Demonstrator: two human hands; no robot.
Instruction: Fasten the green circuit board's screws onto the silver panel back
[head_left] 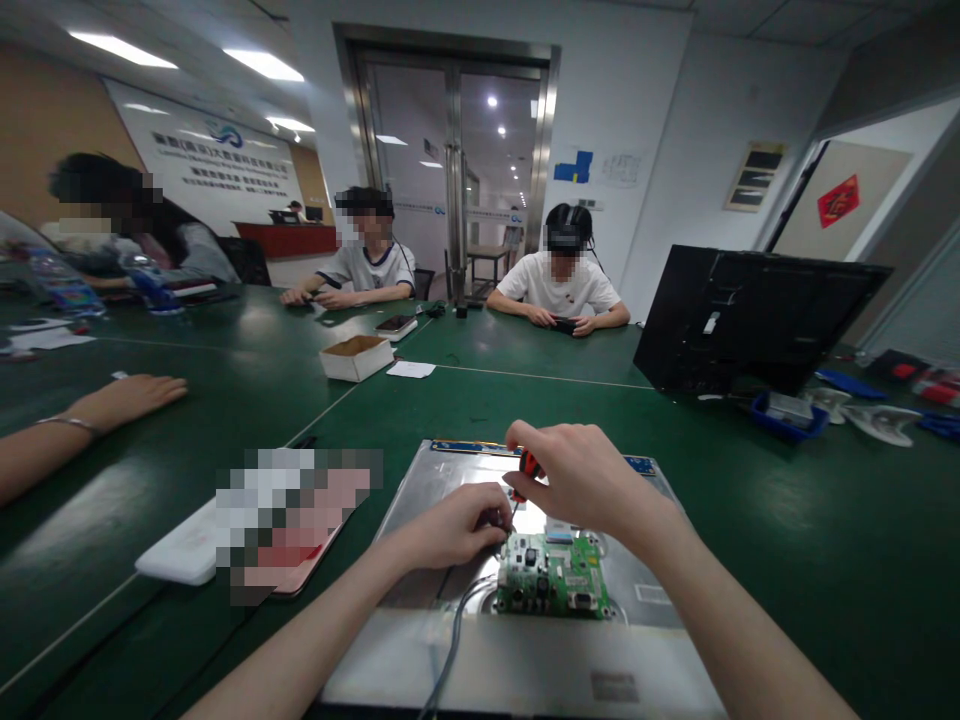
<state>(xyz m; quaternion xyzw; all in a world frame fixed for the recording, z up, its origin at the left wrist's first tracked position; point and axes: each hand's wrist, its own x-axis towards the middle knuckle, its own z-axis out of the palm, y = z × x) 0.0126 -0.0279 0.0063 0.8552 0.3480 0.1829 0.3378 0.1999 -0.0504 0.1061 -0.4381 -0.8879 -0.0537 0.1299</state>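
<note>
A flat silver display panel lies on the green table in front of me, with a green circuit board on its metal back. My right hand is closed around the red and black handle of a screwdriver, whose thin shaft points down toward the board's upper left corner. Beside that corner, my left hand has its fingers curled together near the screwdriver's tip. What the left fingers pinch is hidden. A grey cable runs from the board's left side toward the panel's near edge.
Left of the panel lie a white object and a pink phone-like object, both partly blurred. Another person's arm rests farther left. A black monitor and a blue tray stand right; a white box and seated people are across.
</note>
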